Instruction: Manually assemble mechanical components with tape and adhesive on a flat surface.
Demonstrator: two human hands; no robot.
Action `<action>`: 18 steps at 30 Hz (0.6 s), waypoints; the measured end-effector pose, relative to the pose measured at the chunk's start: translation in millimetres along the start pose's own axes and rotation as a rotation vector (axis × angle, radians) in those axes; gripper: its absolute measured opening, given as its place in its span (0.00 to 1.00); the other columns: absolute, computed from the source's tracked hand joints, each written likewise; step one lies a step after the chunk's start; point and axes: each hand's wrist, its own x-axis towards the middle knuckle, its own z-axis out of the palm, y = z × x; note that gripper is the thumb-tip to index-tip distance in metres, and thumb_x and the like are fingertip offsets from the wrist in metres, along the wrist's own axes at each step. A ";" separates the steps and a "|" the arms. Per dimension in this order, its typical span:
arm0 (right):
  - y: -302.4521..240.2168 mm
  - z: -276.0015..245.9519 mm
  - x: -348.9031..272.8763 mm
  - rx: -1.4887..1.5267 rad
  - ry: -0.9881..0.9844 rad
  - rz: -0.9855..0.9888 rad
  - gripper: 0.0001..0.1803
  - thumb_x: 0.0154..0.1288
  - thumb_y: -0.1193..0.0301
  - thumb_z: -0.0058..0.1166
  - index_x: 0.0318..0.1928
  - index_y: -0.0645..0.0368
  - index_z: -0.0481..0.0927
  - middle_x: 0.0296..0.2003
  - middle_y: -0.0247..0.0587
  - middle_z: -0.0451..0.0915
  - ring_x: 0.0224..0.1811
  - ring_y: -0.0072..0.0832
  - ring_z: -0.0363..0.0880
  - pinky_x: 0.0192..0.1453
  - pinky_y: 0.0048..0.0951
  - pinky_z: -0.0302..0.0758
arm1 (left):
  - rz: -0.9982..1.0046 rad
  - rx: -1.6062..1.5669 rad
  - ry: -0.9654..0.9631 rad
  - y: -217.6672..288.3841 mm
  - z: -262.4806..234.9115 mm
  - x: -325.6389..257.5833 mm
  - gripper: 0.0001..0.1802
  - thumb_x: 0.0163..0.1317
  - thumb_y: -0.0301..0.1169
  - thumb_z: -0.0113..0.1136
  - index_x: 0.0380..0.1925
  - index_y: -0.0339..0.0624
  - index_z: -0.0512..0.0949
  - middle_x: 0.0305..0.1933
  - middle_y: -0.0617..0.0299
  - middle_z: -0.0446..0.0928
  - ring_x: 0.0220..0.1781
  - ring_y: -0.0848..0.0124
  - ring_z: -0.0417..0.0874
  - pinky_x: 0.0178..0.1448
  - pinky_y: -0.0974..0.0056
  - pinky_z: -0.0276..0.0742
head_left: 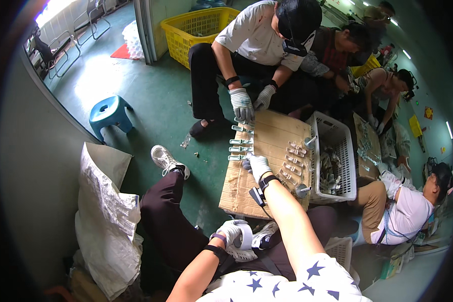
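Note:
My right hand [258,166], in a white glove with grey fingertips, reaches over a cardboard sheet [267,189]. Its bent fingers close on the inner end of the nearest light green clip [237,157], partly hiding it. Further light green clips [240,142] stick out in a row along the sheet's left edge. Low by my lap, my left hand [229,231], also gloved, is closed around a white ring-shaped roll [245,235]. Several pale pinkish clips [293,165] lie in a column on the right of the cardboard.
A light grey basket [351,171] of loose parts stands against the cardboard's right side. Two grey round-based posts [302,190] stand near it. Opposite, a co-worker's gloved hand [242,104] touches the far clips. Blue stool [108,111], yellow basket [178,38] and white sacking [108,216] are leftward.

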 end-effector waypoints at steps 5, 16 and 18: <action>0.5 0.1 2.5 -0.103 0.059 0.084 0.15 0.68 0.61 0.51 0.31 0.60 0.80 0.18 0.35 0.77 0.11 0.17 0.68 0.14 0.20 0.60 | -0.005 0.046 0.012 2.0 0.0 -0.8 0.17 0.56 0.23 0.60 0.48 0.39 0.79 0.43 0.60 0.81 0.42 0.69 0.80 0.48 0.63 0.77; 9.7 -8.6 27.0 -0.193 0.018 0.139 0.16 0.65 0.61 0.54 0.29 0.62 0.80 0.19 0.39 0.79 0.13 0.21 0.69 0.15 0.24 0.62 | -0.015 -0.022 -0.005 -2.7 -1.1 6.0 0.17 0.56 0.21 0.60 0.47 0.39 0.80 0.42 0.60 0.82 0.40 0.70 0.80 0.46 0.64 0.77; 11.3 -10.1 30.1 -0.235 0.049 0.157 0.16 0.65 0.61 0.55 0.27 0.61 0.80 0.18 0.39 0.78 0.12 0.22 0.69 0.15 0.24 0.61 | -0.006 -0.015 0.017 -0.9 -0.3 4.9 0.17 0.55 0.19 0.59 0.47 0.39 0.80 0.41 0.60 0.82 0.40 0.69 0.81 0.46 0.63 0.78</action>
